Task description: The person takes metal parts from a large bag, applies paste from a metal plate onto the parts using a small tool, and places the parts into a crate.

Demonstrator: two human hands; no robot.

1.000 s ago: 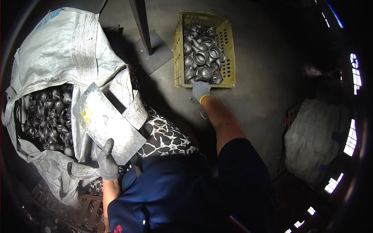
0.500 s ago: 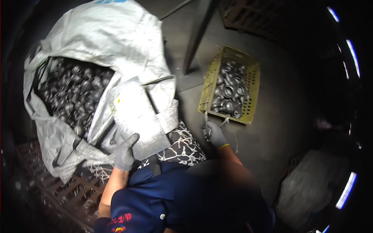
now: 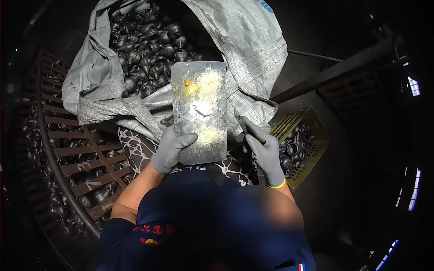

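Observation:
My gloved left hand [image 3: 169,149] grips a flat metal plate [image 3: 199,156] at its lower left edge, thumb on top. Smears of pale yellow and white material [image 3: 210,83] cover parts of the plate, with a small orange spot near its upper left. To the right of the plate, my gloved right hand [image 3: 266,153] is closed on a slim, pointed tool [image 3: 238,118]; its exact kind is unclear. The tool tip points up and left, apart from the plate. Behind the plate lies an open white woven sack [image 3: 255,54] full of dark metal pipe fittings [image 3: 149,49].
A yellow plastic crate [image 3: 316,156] with more fittings stands on the floor at the right. On the left is a brown slatted metal bin [image 3: 68,135] with fittings inside. A slanting metal post [image 3: 334,74] rises behind the crate.
My view has turned towards the sack and plate. My right hand, with the tool, has come from the crate's near end to beside the plate. The left hand still holds the plate.

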